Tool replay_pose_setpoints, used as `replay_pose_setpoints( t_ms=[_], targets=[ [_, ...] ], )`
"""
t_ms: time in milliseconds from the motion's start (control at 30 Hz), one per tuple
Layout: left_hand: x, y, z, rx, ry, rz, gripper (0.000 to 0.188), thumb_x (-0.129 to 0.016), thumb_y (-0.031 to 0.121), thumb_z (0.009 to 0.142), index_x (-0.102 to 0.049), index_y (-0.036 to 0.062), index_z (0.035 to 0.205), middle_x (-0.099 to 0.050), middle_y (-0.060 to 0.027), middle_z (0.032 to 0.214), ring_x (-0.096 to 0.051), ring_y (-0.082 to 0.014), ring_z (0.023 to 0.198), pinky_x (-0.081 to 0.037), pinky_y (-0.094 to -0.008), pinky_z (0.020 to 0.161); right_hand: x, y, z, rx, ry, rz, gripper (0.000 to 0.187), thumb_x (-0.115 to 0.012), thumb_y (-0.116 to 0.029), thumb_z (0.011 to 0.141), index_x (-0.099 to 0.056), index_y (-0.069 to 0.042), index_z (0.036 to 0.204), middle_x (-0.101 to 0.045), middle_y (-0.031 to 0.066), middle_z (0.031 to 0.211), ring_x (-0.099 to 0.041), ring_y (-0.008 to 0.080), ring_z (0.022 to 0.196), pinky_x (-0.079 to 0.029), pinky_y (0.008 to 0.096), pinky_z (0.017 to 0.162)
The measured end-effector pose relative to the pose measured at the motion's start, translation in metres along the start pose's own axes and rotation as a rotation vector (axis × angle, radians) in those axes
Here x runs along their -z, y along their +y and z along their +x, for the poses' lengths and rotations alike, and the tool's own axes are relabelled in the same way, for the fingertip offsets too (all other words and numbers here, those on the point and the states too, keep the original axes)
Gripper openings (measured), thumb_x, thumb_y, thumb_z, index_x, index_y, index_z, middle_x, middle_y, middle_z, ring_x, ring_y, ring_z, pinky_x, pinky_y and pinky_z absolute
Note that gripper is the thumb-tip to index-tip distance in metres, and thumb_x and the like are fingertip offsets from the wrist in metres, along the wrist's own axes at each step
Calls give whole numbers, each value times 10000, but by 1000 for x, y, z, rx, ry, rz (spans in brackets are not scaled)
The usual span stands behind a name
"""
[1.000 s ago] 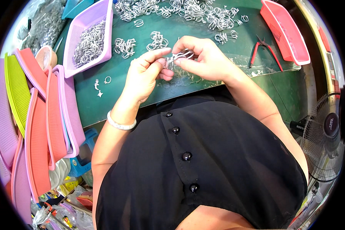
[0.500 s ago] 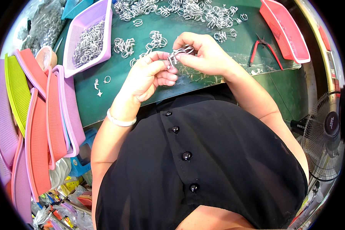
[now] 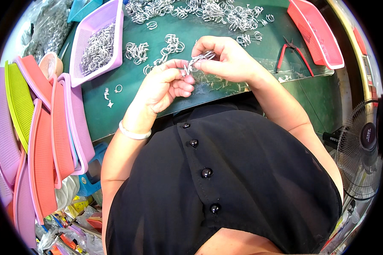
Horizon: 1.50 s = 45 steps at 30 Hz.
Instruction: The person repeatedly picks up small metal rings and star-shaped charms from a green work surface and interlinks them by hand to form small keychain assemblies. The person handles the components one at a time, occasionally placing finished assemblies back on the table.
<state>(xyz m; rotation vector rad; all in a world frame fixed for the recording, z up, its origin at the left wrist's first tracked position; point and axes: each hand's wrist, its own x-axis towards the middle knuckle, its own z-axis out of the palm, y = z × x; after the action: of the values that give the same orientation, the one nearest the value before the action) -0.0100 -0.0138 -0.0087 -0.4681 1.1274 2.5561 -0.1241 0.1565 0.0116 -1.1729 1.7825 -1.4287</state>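
Several silver rings (image 3: 207, 55) are bunched in my right hand (image 3: 227, 59), between its thumb and curled forefinger. My left hand (image 3: 167, 83) pinches a small silver ring (image 3: 187, 68) at the near end of that bunch, thumb against forefinger. The fingertips of both hands almost meet above the near edge of the green table (image 3: 134, 78). Just beyond my left hand lie loose clusters of rings (image 3: 173, 43). Nearer my left wrist are a single ring (image 3: 118, 88) and a small star-shaped silver piece (image 3: 110, 103). My fingers partly hide the held pieces.
A large heap of rings (image 3: 208, 15) lies at the far side. A purple basket (image 3: 118, 46) of rings stands left; a red basket (image 3: 334, 57) stands right, near red-handled pliers (image 3: 303, 59). Stacked plastic baskets (image 3: 42, 165) crowd the left. A fan (image 3: 355, 148) stands right.
Both hands stay together at nearly the same place, with the left fingers shifted very slightly left. The rings remain held.
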Motion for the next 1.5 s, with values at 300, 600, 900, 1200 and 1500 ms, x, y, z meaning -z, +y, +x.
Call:
replay_pose_setpoints(
  t_ms=[300, 600, 900, 1200, 1500],
  targets=[
    [4, -6, 2, -1, -17, -147, 189, -450, -7, 821, -514, -3, 999, -628, -126, 745, -633, -189, 588, -545, -270, 534, 3, 2, 0, 72, -42, -84, 115, -600, -87, 784, -570, -11, 866, -564, -16, 750, -511, 42, 680, -415, 189, 585],
    [-5, 0, 4, -428, 432, 394, 104, -449, -5, 826, -501, -2, 916, -593, -102, 702, -580, -158, 521, -500, -263, 482, 7, -3, -3, -36, -26, 281, 126, -596, -69, 797, -570, -7, 903, -593, 23, 791, -549, 59, 668, -439, 204, 580],
    [57, 124, -16, -975, 1084, 1546, 190, -531, 34, 804, -569, 26, 991, -588, -64, 714, -595, -142, 644, -463, -246, 572, 12, 20, 1, -114, 1, 802, 200, -590, 1, 798, -524, 23, 985, -613, 110, 887, -609, 155, 758, -493, 256, 658],
    [-21, 40, -8, -810, 362, 1110, 189, -674, 81, 739, -614, 41, 914, -543, -8, 714, -499, -72, 606, -428, -196, 564, 5, 10, 1, -26, 64, 555, 294, -569, 21, 776, -508, -10, 1062, -591, 85, 991, -590, 132, 821, -482, 252, 710],
    [-36, 9, -1, -844, 240, 1246, 135, -688, 32, 717, -598, 32, 817, -528, -5, 690, -499, -71, 597, -418, -207, 526, 0, 8, -2, 130, 77, 287, 275, -534, 20, 786, -510, -2, 1059, -569, 40, 975, -539, 74, 860, -454, 224, 752]
  ],
)
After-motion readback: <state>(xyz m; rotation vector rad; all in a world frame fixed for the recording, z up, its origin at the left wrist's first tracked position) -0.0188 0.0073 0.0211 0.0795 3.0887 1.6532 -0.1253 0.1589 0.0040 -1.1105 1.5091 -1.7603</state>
